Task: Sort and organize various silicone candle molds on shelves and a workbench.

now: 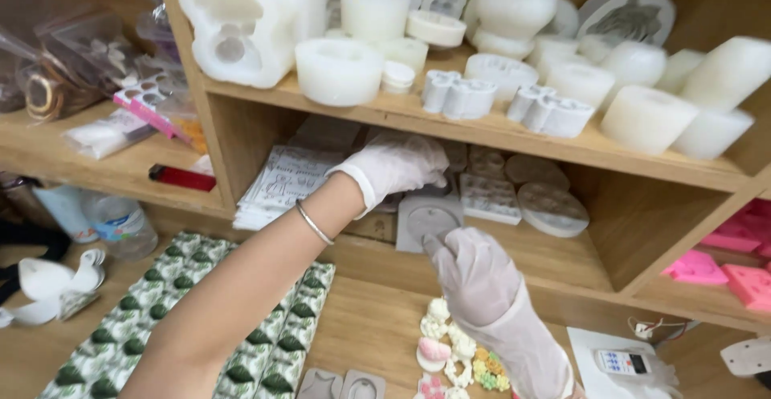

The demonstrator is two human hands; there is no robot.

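My gloved left hand (395, 164) reaches into the lower cubby of the wooden shelf unit (482, 130), fingers curled loosely over the top edge of a flat grey silicone mould (427, 220) that leans at the cubby's front. I cannot tell whether those fingers have closed on the mould or only rest against it. My gloved right hand (475, 274) hovers just below and to the right of the same mould, forefinger raised toward its lower edge, the other fingers folded in and holding nothing I can see. The mould stands between the two hands, its long axis roughly upright, with the left hand above and the right beneath, both very close. Behind it lie more flat moulds (490, 198) and an oval one (552, 208). Chunky white silicone moulds (337, 69) crowd the shelf above, and small cast pieces (450, 355) sit on the table below.
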